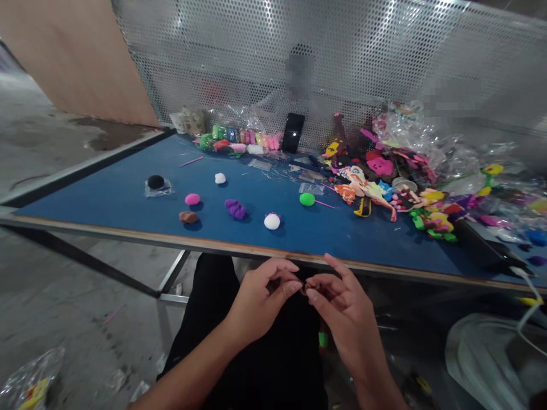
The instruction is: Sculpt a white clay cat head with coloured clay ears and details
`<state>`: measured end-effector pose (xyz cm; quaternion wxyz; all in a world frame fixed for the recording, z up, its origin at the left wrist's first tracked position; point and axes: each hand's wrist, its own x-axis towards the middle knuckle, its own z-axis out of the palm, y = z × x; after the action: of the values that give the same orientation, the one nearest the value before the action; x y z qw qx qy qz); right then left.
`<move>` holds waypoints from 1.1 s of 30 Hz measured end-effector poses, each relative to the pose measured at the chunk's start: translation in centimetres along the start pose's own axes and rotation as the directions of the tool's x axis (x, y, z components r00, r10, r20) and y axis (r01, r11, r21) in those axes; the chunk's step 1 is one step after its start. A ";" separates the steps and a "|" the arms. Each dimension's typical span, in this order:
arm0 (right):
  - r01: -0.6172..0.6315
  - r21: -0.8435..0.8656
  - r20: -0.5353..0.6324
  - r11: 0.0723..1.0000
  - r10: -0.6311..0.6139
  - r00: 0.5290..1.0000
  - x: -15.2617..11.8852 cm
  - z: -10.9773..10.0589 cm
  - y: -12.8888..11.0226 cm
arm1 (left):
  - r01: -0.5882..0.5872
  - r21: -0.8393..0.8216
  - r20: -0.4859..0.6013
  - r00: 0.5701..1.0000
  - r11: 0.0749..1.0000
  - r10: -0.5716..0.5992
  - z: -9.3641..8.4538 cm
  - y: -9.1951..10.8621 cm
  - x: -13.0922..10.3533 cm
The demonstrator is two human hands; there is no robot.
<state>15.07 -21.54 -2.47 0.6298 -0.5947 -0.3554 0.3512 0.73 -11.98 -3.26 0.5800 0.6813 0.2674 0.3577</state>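
Above my lap, just off the table's front edge, my left hand (265,293) and my right hand (344,302) meet fingertip to fingertip. Between them they pinch a small brown piece (306,287), mostly covered by the fingers. Nearest on the blue table (141,213) is a white ball (272,221) with small purple bits on top. Left of it lie a purple lumpy piece (235,209), a brown lump (188,217) and a pink ball (192,199). A green ball on a pink stick (306,199) lies to the right.
A white lump (220,178) and a black ball on plastic (155,182) sit farther back. Colourful packs (243,136), a leaning phone (293,132) and piled clay figures (380,165) line the mesh panel. A black box with a white cable (487,247) is at right.
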 end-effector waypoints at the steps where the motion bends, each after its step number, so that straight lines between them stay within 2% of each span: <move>1: 0.002 0.003 -0.002 1.000 -0.002 1.000 0.0 0.0 0.0 | -0.001 0.001 0.002 1.000 1.000 0.001 0.0 0.0 0.0; 21: 0.027 0.031 -0.069 0.999 -0.025 0.997 0.1 0.3 1.0 | 0.012 -0.006 0.020 1.000 1.000 -0.012 0.0 0.0 -0.4; 26: 0.020 -0.012 -0.064 1.000 -0.021 0.998 0.0 0.3 0.8 | 0.045 -0.107 0.013 0.999 0.993 -0.044 0.3 0.0 -0.3; 33: -0.005 0.047 -0.061 0.999 0.008 0.998 -0.1 0.5 1.2 | 0.112 -0.391 0.033 0.994 0.913 -0.108 0.8 -0.6 -0.3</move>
<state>14.61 -21.33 -3.64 0.6531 -0.5915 -0.3254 0.3432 1.18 -12.60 -3.93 0.7254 0.5370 0.2251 0.3670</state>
